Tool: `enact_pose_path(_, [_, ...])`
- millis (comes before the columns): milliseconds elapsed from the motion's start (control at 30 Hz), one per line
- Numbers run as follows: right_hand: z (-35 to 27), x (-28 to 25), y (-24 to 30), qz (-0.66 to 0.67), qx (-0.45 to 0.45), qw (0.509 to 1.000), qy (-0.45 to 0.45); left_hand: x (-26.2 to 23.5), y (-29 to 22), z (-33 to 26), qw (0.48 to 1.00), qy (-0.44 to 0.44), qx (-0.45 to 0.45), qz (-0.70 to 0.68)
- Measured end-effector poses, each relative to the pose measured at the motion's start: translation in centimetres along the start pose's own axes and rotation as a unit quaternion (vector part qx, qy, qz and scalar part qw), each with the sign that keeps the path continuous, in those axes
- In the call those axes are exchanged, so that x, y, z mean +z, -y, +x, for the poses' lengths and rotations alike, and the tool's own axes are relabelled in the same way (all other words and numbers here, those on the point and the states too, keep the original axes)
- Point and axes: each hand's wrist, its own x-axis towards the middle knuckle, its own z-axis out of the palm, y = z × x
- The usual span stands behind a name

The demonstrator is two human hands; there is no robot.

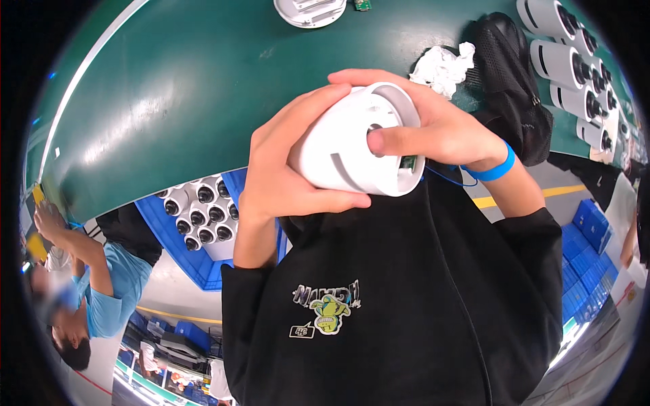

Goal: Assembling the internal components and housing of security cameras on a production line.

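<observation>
From the head view, I held the white dome housing [352, 145] up off the green bench [169, 88], close to my chest. My left hand [284, 176] cupped its rounded shell, fingers clamped around it; my right hand [433, 128] gripped the rim, thumb pressed into the open end. It seemed light, rigid plastic, smooth enough to slip, so the rim felt the surest hold.
</observation>
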Motion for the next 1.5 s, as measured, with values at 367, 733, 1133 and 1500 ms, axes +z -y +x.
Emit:
enact_pose_path(367, [-0.9,0.8,0.8,-0.214,-0.027,0.975,-0.045,0.0,0.9,-0.8,0.993,-0.012,0.071,0.097])
enact_pose_path(733, [-1.6,0.2,2.3,-0.296,-0.118,0.94,-0.12,-1.6,0.8,-1.5,0.992,-0.04,-0.026,0.113])
enact_pose_path(1133, [0.0,-0.5,0.6,-0.361,-0.222,0.863,-0.275,-3.6,0.3,0.0,0.948,-0.096,0.047,0.301])
enact_pose_path(1500, [-0.1,-3.2,-0.5,-0.296,-0.093,0.899,-0.308,-3.2,1.7,0.8,0.968,-0.069,0.008,0.243])
